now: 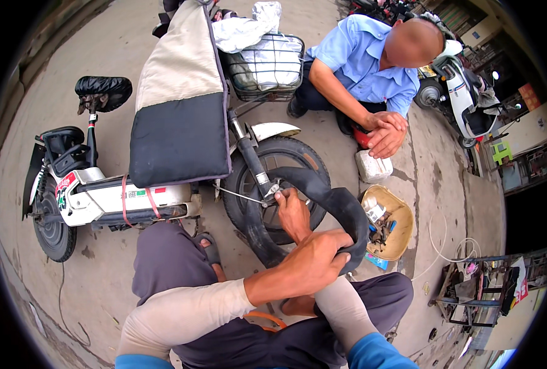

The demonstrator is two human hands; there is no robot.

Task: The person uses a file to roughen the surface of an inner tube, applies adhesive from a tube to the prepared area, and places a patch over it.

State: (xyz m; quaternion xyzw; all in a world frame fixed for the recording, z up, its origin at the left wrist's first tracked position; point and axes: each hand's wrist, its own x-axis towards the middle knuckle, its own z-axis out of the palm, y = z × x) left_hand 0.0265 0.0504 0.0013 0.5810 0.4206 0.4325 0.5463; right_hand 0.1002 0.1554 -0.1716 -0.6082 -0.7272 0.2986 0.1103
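A black inner tube (346,212) hangs in a loop in front of the electric bike's front wheel (318,161). My left hand (316,257) reaches across from the left, over my right forearm, its fingers closed round the tube's right side. Further up, my right hand (293,213) is at the wheel's hub, beside the lower end of the fork (253,157). Its thumb and fingers are pinched together by small metal parts there; what they hold is too small to tell. A thin cable (244,197) runs to the hub from the left.
A person in a blue shirt (362,58) crouches beyond the wheel, hands together. Right of the tube stand a yellowish plastic tub (404,212) of tools and a white block (373,167). The bike's padded cover (180,138) hangs left. A white scooter (468,98) and metal cart (470,292) stand right.
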